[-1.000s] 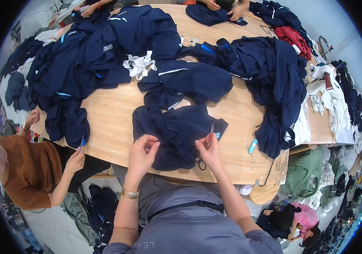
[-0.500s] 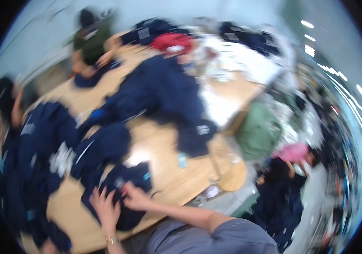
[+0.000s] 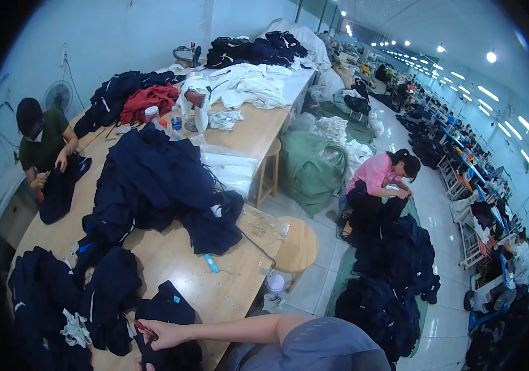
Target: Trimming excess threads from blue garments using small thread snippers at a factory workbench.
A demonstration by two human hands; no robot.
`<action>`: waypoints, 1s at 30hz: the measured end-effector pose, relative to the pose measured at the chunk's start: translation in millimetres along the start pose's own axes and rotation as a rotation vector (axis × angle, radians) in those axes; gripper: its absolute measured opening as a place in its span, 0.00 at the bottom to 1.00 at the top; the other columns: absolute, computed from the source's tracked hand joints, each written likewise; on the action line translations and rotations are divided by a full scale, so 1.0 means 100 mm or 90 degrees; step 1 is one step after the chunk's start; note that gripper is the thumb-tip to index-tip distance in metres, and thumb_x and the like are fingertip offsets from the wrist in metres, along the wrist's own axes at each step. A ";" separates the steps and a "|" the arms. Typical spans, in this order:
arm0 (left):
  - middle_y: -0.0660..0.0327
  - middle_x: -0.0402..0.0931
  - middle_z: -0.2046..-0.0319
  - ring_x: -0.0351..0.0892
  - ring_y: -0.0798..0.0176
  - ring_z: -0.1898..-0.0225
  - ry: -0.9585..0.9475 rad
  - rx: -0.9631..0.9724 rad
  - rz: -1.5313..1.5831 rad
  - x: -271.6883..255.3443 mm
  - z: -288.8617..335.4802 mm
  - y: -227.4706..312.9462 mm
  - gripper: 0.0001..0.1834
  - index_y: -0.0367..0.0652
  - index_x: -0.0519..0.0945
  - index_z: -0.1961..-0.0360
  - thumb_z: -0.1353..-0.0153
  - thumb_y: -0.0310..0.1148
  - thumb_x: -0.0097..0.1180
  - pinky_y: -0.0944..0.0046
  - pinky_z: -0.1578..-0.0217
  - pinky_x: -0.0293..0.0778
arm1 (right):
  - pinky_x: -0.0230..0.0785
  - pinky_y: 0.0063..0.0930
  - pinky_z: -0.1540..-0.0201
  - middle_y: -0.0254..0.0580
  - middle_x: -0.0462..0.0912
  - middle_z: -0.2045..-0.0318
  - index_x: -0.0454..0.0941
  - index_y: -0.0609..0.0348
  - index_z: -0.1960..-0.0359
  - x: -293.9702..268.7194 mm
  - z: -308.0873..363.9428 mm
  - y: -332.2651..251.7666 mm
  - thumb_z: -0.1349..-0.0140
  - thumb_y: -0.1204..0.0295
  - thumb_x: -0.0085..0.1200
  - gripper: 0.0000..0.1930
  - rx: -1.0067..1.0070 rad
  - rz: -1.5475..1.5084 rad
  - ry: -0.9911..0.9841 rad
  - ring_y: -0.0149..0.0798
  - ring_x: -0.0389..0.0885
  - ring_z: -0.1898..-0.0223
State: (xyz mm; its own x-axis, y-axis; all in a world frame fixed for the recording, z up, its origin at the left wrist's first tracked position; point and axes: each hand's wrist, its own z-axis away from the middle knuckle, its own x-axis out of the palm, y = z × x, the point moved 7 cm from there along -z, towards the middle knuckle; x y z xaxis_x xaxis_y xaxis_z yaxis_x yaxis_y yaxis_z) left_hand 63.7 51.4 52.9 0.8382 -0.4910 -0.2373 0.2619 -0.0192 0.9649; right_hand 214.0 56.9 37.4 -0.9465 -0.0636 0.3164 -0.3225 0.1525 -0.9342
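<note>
A navy garment (image 3: 175, 309) lies on the wooden table (image 3: 184, 266) in front of me, with a small light blue tag near its top. My right hand (image 3: 164, 334) reaches across from the right, its fingers closed round a small dark red tool (image 3: 147, 332) over the garment's left part. The tool's kind is hard to make out. At the bottom edge, only the fingertips of my left hand (image 3: 143, 366) show, pinched on the garment's cloth; the rest is cut off. Left of it lie more navy garments (image 3: 111, 287) and a bunch of white strips (image 3: 76, 329).
A large navy pile (image 3: 153, 173) covers the table's middle, with a blue cutter-like tool (image 3: 211, 263) beside it. A co-worker in dark green (image 3: 54, 139) handles navy cloth far left. Right are a round stool (image 3: 295, 244) and a person in pink (image 3: 372, 176) near garments on the floor.
The view has swung, so the table appears farther left and lower. My left hand, spread on the garment before, has dropped to the bottom edge. The red tool now shows in my right hand.
</note>
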 end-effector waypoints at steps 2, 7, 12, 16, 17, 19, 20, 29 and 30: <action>0.51 0.73 0.56 0.69 0.55 0.53 0.099 -0.030 -0.030 -0.04 0.07 -0.07 0.20 0.32 0.71 0.50 0.37 0.38 0.48 0.60 0.50 0.64 | 0.58 0.16 0.73 0.29 0.65 0.75 0.61 0.57 0.64 0.02 0.01 0.09 0.58 0.81 0.51 0.18 0.010 0.019 -0.010 0.24 0.63 0.74; 0.54 0.75 0.61 0.73 0.60 0.62 0.080 -0.052 0.167 0.05 0.10 -0.17 0.19 0.33 0.73 0.54 0.38 0.39 0.50 0.65 0.59 0.70 | 0.63 0.23 0.74 0.35 0.68 0.75 0.60 0.58 0.65 0.01 0.04 0.31 0.55 0.78 0.55 0.17 0.037 0.079 -0.018 0.30 0.68 0.74; 0.57 0.76 0.64 0.75 0.63 0.68 0.089 -0.125 0.237 -0.03 0.03 -0.45 0.20 0.36 0.74 0.56 0.42 0.41 0.55 0.67 0.69 0.72 | 0.65 0.37 0.71 0.46 0.72 0.75 0.58 0.60 0.64 -0.13 0.16 -0.08 0.45 0.65 0.57 0.19 -0.033 0.389 0.147 0.48 0.73 0.73; 0.58 0.76 0.67 0.75 0.64 0.72 0.159 -0.182 0.286 -0.10 0.13 -0.40 0.22 0.36 0.73 0.53 0.44 0.41 0.57 0.69 0.75 0.70 | 0.65 0.38 0.72 0.46 0.73 0.77 0.58 0.60 0.64 0.12 0.17 -0.42 0.42 0.59 0.54 0.20 -0.065 0.411 0.121 0.49 0.74 0.73; 0.58 0.76 0.67 0.75 0.64 0.71 0.140 -0.196 0.249 -0.14 0.16 -0.44 0.23 0.36 0.72 0.52 0.44 0.40 0.57 0.69 0.74 0.71 | 0.65 0.38 0.71 0.46 0.73 0.76 0.59 0.59 0.63 0.24 0.18 -0.40 0.42 0.58 0.53 0.20 -0.007 0.402 0.035 0.50 0.74 0.72; 0.54 0.76 0.64 0.75 0.60 0.70 0.088 -0.179 0.258 -0.13 0.14 -0.59 0.24 0.33 0.69 0.49 0.43 0.36 0.55 0.65 0.71 0.73 | 0.68 0.40 0.70 0.49 0.76 0.74 0.61 0.59 0.60 0.38 0.17 -0.28 0.41 0.59 0.52 0.19 -0.103 0.463 0.002 0.54 0.77 0.70; 0.55 0.71 0.54 0.67 0.57 0.54 0.071 -0.109 0.285 -0.04 0.15 -0.47 0.24 0.34 0.68 0.47 0.46 0.31 0.55 0.60 0.55 0.63 | 0.69 0.40 0.69 0.49 0.77 0.72 0.61 0.59 0.60 0.37 0.14 -0.21 0.42 0.60 0.52 0.18 -0.063 0.432 -0.001 0.55 0.77 0.68; 0.59 0.74 0.60 0.74 0.67 0.59 0.122 -0.074 0.578 0.01 0.15 -0.15 0.22 0.33 0.70 0.52 0.52 0.16 0.53 0.68 0.56 0.72 | 0.57 0.16 0.83 0.31 0.67 0.83 0.63 0.53 0.72 0.00 0.06 -0.29 0.39 0.73 0.52 0.09 0.203 -0.009 0.133 0.23 0.64 0.85; 0.59 0.75 0.61 0.75 0.67 0.61 0.137 -0.076 0.594 -0.02 0.16 -0.24 0.22 0.33 0.70 0.52 0.52 0.15 0.52 0.69 0.57 0.72 | 0.55 0.16 0.85 0.31 0.67 0.83 0.61 0.52 0.73 -0.02 0.03 -0.31 0.39 0.74 0.51 0.10 0.162 -0.094 0.128 0.23 0.63 0.86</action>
State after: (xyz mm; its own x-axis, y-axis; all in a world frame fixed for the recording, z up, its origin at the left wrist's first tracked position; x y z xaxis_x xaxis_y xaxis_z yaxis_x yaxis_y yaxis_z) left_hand 47.8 39.2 32.2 0.8005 -0.0938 0.5920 -0.5166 0.3928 0.7608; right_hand 225.5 49.0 65.0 -0.8811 0.1327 0.4540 -0.4673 -0.0957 -0.8789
